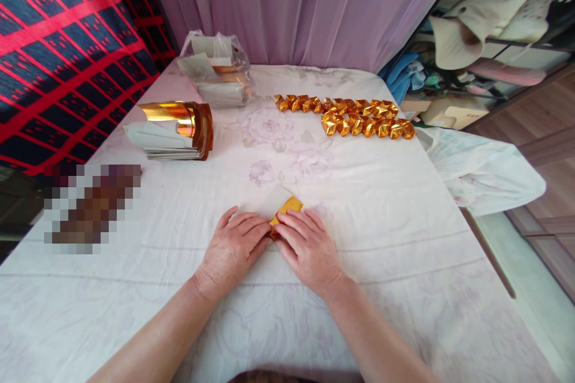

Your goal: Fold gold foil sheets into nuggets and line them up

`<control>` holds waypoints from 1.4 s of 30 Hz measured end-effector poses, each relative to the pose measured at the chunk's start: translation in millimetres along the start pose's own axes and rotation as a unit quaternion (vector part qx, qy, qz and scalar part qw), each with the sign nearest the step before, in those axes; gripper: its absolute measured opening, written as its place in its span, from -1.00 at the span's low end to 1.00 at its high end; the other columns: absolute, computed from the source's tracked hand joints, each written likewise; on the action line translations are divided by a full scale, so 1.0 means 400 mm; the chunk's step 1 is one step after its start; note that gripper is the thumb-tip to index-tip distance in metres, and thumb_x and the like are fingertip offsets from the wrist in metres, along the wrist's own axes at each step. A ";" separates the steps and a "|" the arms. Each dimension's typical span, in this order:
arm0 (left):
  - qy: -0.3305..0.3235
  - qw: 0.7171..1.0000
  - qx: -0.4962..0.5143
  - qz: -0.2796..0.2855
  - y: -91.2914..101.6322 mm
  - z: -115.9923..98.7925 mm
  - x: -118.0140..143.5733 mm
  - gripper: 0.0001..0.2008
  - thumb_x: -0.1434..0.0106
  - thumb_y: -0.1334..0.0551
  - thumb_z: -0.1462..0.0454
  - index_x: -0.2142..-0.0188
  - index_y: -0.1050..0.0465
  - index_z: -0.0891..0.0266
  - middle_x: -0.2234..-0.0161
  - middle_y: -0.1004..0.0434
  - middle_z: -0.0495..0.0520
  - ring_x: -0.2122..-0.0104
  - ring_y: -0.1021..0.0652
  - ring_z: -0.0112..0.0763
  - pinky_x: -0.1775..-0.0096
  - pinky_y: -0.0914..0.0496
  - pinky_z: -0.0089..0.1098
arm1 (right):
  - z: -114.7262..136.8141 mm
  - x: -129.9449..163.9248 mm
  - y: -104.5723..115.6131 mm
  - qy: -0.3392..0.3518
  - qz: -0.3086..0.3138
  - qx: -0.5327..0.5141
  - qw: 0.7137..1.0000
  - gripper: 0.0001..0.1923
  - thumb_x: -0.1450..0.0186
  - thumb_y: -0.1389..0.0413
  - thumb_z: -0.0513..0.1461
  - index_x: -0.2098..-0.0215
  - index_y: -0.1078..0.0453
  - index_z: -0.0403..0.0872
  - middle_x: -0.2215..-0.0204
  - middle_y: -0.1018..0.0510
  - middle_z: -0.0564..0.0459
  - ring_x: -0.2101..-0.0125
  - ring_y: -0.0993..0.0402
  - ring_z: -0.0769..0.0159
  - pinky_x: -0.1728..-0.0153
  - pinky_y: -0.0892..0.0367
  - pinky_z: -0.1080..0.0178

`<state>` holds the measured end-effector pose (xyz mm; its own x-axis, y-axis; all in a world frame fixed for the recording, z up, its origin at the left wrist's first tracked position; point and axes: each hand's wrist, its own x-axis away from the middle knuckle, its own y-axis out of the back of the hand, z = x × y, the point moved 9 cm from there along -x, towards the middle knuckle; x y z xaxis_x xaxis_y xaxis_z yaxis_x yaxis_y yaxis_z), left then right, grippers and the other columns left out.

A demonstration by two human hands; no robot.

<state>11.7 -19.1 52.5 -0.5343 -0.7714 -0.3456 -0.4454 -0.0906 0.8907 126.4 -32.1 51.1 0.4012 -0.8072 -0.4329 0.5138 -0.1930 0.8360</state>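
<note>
Hands point(274, 245) on gold paper point(286, 210) (bag point(218, 69) of sheets)

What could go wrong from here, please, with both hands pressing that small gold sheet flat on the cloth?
1. The gold paper shows only at the fingertips; the left hand and right hand cover the rest, so a crease might run crooked unseen.
2. The tablecloth looks soft, so the sheet may slide or wrinkle under pressure.
3. The stack of foil sheets curls upward near the table's left side and could perhaps slip if knocked.
</note>
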 end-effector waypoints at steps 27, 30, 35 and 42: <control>0.015 1.000 0.004 -0.010 0.001 0.009 -0.007 -0.85 -0.39 -0.14 0.25 0.24 -0.49 0.18 0.19 -0.63 0.04 0.20 -0.57 -0.28 -0.06 -0.32 -0.08 | -0.035 -0.015 -0.001 -0.118 0.006 -0.007 0.993 -0.88 -0.35 -0.12 -0.25 0.33 -0.50 -0.01 0.31 -0.57 0.06 0.25 -0.44 0.25 0.17 -0.23 0.15; 0.022 1.000 0.015 -0.006 -0.001 0.014 -0.007 -0.85 -0.38 -0.15 0.26 0.26 -0.50 0.18 0.18 -0.62 0.05 0.19 -0.56 -0.27 -0.05 -0.34 -0.07 | -0.041 -0.016 -0.008 -0.133 0.018 -0.001 0.991 -0.87 -0.35 -0.11 -0.24 0.34 -0.48 -0.01 0.32 -0.55 0.06 0.25 -0.44 0.25 0.18 -0.22 0.15; 0.033 0.999 0.031 -0.004 -0.001 0.023 -0.007 -0.87 -0.36 -0.18 0.27 0.29 -0.50 0.20 0.16 -0.61 0.09 0.17 -0.54 -0.25 -0.03 -0.37 -0.09 | -0.044 -0.016 -0.013 -0.146 0.028 0.006 0.989 -0.87 -0.34 -0.11 -0.23 0.37 -0.44 -0.03 0.33 -0.53 0.05 0.25 -0.43 0.23 0.20 -0.22 0.15; 0.044 0.998 0.043 -0.002 -0.003 0.030 -0.008 -0.87 -0.35 -0.18 0.27 0.29 -0.52 0.19 0.13 -0.60 0.10 0.15 -0.54 -0.23 0.00 -0.40 -0.10 | -0.050 -0.013 -0.014 -0.153 0.020 0.006 0.988 -0.87 -0.35 -0.09 -0.22 0.37 -0.41 -0.03 0.28 -0.52 0.01 0.23 -0.44 0.23 0.20 -0.22 0.16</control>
<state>5.4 -8.9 48.8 -0.4690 -0.8233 -0.3197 -0.5093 -0.0436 0.8595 136.4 -15.7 41.9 0.1726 -0.9447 -0.2789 0.4927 -0.1624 0.8549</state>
